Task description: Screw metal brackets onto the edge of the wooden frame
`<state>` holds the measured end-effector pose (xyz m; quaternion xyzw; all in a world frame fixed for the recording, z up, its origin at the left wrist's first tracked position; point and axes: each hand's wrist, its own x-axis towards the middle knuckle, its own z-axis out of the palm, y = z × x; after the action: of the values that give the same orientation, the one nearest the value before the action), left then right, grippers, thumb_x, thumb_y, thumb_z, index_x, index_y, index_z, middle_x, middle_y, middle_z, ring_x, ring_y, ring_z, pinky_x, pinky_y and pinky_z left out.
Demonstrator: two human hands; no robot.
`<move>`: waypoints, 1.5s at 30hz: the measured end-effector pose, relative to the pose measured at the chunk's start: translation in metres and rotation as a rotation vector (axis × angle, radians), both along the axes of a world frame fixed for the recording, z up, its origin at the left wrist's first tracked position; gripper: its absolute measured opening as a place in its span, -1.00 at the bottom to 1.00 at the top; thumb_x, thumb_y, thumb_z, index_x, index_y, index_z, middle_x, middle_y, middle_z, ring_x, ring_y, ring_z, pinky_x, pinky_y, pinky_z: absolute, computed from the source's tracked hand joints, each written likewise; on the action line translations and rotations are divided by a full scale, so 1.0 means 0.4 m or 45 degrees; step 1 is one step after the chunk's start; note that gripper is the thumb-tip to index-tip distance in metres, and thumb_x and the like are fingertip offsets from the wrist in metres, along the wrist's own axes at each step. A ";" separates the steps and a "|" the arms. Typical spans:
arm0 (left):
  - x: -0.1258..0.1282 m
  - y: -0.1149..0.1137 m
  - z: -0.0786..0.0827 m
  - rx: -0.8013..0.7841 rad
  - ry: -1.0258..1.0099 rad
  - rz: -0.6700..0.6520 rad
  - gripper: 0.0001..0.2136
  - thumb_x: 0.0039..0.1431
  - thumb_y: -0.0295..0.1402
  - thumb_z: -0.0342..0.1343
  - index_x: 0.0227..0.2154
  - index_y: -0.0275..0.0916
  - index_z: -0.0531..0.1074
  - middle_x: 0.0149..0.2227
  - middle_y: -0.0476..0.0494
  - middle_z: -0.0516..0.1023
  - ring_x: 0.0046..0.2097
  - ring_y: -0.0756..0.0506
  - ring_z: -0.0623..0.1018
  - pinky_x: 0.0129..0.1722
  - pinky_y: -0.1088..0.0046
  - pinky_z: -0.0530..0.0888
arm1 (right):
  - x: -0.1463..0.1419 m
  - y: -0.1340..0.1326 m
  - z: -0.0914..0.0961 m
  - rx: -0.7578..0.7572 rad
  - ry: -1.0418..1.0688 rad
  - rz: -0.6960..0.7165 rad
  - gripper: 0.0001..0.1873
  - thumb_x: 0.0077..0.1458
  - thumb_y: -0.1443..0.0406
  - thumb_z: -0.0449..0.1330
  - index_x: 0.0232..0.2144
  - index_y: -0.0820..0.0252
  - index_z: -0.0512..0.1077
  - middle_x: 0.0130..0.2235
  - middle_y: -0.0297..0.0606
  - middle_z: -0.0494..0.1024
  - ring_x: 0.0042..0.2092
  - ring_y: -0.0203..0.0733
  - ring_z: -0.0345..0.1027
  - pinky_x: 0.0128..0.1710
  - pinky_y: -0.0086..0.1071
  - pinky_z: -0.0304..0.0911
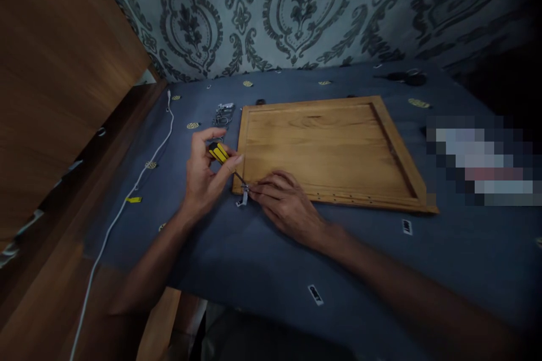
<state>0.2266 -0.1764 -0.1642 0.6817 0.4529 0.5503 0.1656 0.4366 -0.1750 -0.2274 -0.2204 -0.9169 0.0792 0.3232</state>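
Observation:
My left hand (201, 172) is closed round a screwdriver (219, 152) with a yellow and black handle. Its thin shaft slants down to a small metal hinge (243, 198) at the near left corner of a framed wooden cabinet door (313, 146). The hinge's arm sticks out past the door's near edge. My right hand (292, 206) rests over that edge, its fingertips pinched together at the hinge beside the screwdriver tip. Those fingertips partly hide the hinge's seat on the wood.
Several loose metal parts (223, 114) lie beyond the door's left corner. A white cable (144, 172) runs down the left of the blue patterned cloth (262, 259). Another dark-handled tool (406, 76) lies at the back right. A wooden cabinet (55, 39) stands on the left.

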 end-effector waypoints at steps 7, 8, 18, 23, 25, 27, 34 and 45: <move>-0.005 -0.013 0.010 0.054 0.245 -0.050 -0.84 0.40 -0.25 0.12 -0.10 -0.17 0.29 -0.27 -0.01 0.50 -0.29 0.03 0.53 -0.24 0.52 0.47 | -0.001 -0.001 0.003 0.012 0.021 -0.003 -0.71 0.35 0.44 0.09 -0.03 0.20 0.58 -0.04 -0.19 0.68 -0.02 -0.06 0.43 0.13 -0.04 0.27; -0.005 -0.013 0.015 0.098 0.297 -0.029 -0.84 0.39 -0.26 0.14 -0.12 -0.18 0.32 -0.27 0.00 0.49 -0.31 0.05 0.51 -0.27 0.55 0.46 | -0.001 -0.001 0.003 0.005 0.018 -0.003 -0.70 0.35 0.44 0.09 -0.03 0.19 0.58 -0.04 -0.19 0.68 -0.02 -0.06 0.44 0.12 -0.03 0.28; -0.018 -0.020 0.020 0.001 0.047 0.018 -0.56 0.18 -0.26 0.38 0.03 -0.17 0.33 -0.21 -0.04 0.61 -0.25 -0.02 0.65 -0.20 0.47 0.57 | 0.002 -0.001 0.000 0.025 0.000 -0.016 -0.70 0.37 0.43 0.08 -0.01 0.16 0.57 -0.02 -0.23 0.69 -0.01 -0.08 0.44 0.12 -0.03 0.28; -0.015 -0.022 0.030 -0.105 -0.067 -0.118 -0.70 0.27 -0.36 0.29 -0.07 -0.18 0.29 -0.20 -0.07 0.66 -0.19 0.00 0.68 -0.15 0.52 0.58 | 0.003 -0.001 -0.001 0.016 -0.026 -0.025 -0.67 0.37 0.44 0.07 0.02 0.12 0.57 0.00 -0.22 0.68 -0.01 -0.07 0.44 0.13 -0.01 0.27; -0.014 -0.024 0.031 -0.094 -0.044 -0.170 -0.72 0.31 -0.36 0.25 -0.02 -0.18 0.29 -0.15 -0.10 0.65 -0.14 -0.02 0.67 -0.13 0.51 0.59 | 0.002 -0.001 0.001 0.020 -0.018 -0.021 -0.67 0.36 0.45 0.07 0.00 0.14 0.57 -0.01 -0.22 0.68 -0.01 -0.08 0.43 0.14 -0.04 0.26; -0.012 -0.028 0.031 -0.072 0.016 -0.170 -0.71 0.33 -0.35 0.22 0.03 -0.18 0.31 -0.10 -0.13 0.61 -0.09 -0.03 0.65 -0.10 0.49 0.60 | 0.001 -0.002 0.003 0.016 -0.019 -0.013 -0.69 0.36 0.46 0.09 -0.01 0.15 0.57 -0.02 -0.22 0.68 0.00 -0.09 0.42 0.15 -0.06 0.25; -0.001 -0.041 0.021 0.073 0.270 -0.070 -0.65 0.34 -0.41 0.16 0.15 -0.13 0.35 0.03 -0.16 0.52 -0.11 -0.01 0.60 -0.14 0.54 0.59 | 0.000 -0.008 0.007 0.012 -0.018 -0.023 -0.69 0.33 0.46 0.12 -0.01 0.19 0.58 -0.02 -0.19 0.68 0.01 -0.05 0.42 0.15 -0.03 0.26; -0.011 -0.029 0.002 0.222 0.387 -0.132 -0.54 0.40 -0.42 0.09 0.29 -0.08 0.18 0.18 -0.27 0.46 0.08 -0.13 0.61 -0.12 0.45 0.64 | -0.001 -0.002 -0.002 0.026 -0.021 -0.029 -0.68 0.32 0.46 0.11 -0.02 0.15 0.59 -0.03 -0.19 0.69 0.01 -0.06 0.45 0.15 0.00 0.27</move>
<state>0.2220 -0.1881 -0.1632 0.7913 0.3874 0.4687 0.0636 0.4363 -0.1759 -0.2281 -0.2281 -0.9177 0.0644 0.3189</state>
